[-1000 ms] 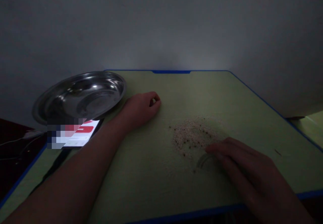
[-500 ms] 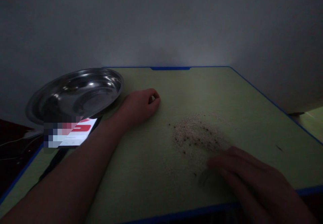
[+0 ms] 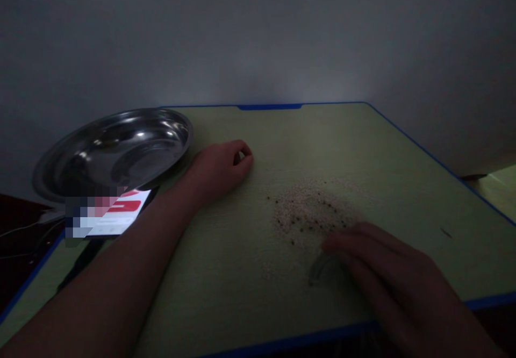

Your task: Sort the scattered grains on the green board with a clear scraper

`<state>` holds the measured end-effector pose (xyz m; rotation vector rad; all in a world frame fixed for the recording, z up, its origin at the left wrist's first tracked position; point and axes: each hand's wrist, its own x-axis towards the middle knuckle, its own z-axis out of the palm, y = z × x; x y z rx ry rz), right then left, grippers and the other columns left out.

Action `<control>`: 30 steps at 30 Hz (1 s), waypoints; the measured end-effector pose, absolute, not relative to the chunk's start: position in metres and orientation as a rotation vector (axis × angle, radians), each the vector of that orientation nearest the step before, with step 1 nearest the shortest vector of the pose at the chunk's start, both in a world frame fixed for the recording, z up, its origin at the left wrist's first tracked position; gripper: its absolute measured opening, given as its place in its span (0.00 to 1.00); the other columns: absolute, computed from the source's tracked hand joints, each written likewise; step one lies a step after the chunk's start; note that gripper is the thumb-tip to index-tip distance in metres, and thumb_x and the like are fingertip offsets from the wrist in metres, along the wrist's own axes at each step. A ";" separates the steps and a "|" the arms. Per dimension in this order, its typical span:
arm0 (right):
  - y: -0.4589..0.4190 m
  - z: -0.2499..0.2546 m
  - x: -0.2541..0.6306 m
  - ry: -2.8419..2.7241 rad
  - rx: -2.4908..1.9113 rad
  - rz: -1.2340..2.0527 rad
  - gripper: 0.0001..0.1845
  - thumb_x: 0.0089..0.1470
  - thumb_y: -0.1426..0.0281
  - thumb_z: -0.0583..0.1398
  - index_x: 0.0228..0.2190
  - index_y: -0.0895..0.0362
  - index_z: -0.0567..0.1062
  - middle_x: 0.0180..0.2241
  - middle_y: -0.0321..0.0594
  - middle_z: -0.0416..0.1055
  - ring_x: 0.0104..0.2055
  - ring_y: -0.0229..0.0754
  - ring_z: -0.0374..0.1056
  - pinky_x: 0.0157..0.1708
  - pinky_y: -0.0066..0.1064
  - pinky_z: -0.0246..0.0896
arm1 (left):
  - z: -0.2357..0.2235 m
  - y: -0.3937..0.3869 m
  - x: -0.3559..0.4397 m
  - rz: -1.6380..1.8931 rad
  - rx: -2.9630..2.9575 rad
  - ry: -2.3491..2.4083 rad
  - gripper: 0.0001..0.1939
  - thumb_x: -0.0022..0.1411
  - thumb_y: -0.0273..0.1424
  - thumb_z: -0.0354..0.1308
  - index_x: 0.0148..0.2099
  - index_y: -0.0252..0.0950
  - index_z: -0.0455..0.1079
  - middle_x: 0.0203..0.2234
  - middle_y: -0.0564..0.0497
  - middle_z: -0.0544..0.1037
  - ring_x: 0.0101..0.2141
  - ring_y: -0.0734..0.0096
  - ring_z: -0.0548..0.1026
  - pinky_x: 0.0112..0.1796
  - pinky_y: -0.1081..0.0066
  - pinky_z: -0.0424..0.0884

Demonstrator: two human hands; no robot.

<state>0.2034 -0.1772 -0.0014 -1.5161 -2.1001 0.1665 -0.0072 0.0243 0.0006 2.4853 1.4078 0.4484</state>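
Head camera: the right hand (image 3: 391, 272) is at the near side of a loose patch of pale grains (image 3: 300, 206) dotted with dark specks (image 3: 329, 205) on the green tabletop (image 3: 226, 283), its fingers close together, though whether they pinch anything I cannot tell. Away from the patch, the left hand (image 3: 217, 167) rests curled, thumb against forefinger, beside the steel basin (image 3: 151, 156). Work among such small, scattered bits seems to call for light, precise fingertip contact.
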 end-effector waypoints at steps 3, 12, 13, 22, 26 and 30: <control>-0.182 0.000 0.208 -2.086 -1.493 0.173 0.15 0.59 0.76 0.51 0.40 0.52 0.75 0.33 0.39 0.78 0.34 0.40 0.76 0.29 0.27 0.74 | 0.000 0.025 -0.007 0.448 2.491 1.409 0.15 0.61 0.40 0.51 0.42 0.38 0.74 0.31 0.49 0.80 0.28 0.68 0.73 0.29 0.70 0.62; -0.189 -0.005 0.204 -2.092 -1.509 0.152 0.13 0.60 0.76 0.52 0.40 0.52 0.73 0.34 0.39 0.77 0.35 0.39 0.76 0.31 0.26 0.73 | 0.003 0.023 -0.004 0.438 2.488 1.425 0.14 0.61 0.39 0.52 0.42 0.38 0.74 0.31 0.49 0.79 0.28 0.68 0.72 0.29 0.70 0.62; -0.187 -0.004 0.204 -2.101 -1.502 0.169 0.13 0.60 0.76 0.51 0.40 0.52 0.73 0.33 0.39 0.77 0.34 0.38 0.76 0.30 0.25 0.73 | 0.003 0.023 -0.004 0.440 2.490 1.424 0.14 0.61 0.39 0.52 0.42 0.38 0.74 0.31 0.49 0.79 0.28 0.67 0.72 0.30 0.70 0.62; -0.186 0.002 0.191 -2.117 -1.411 0.232 0.16 0.56 0.78 0.52 0.41 0.53 0.74 0.34 0.40 0.77 0.35 0.39 0.75 0.29 0.26 0.72 | 0.001 0.023 -0.006 0.434 2.497 1.411 0.16 0.62 0.40 0.51 0.44 0.37 0.74 0.31 0.48 0.79 0.29 0.67 0.73 0.31 0.69 0.63; -0.182 0.002 0.182 -2.096 -1.408 0.335 0.17 0.54 0.80 0.53 0.40 0.52 0.75 0.33 0.37 0.75 0.35 0.38 0.73 0.33 0.27 0.72 | 0.001 0.023 -0.007 0.447 2.507 1.410 0.15 0.62 0.39 0.52 0.44 0.38 0.74 0.32 0.48 0.79 0.30 0.67 0.73 0.31 0.69 0.63; -0.180 0.003 0.179 -2.122 -1.422 0.419 0.17 0.53 0.80 0.53 0.38 0.52 0.76 0.32 0.37 0.74 0.33 0.38 0.72 0.30 0.28 0.71 | -0.001 0.023 -0.007 0.462 2.509 1.398 0.15 0.62 0.40 0.51 0.43 0.38 0.74 0.31 0.49 0.79 0.29 0.68 0.73 0.29 0.70 0.62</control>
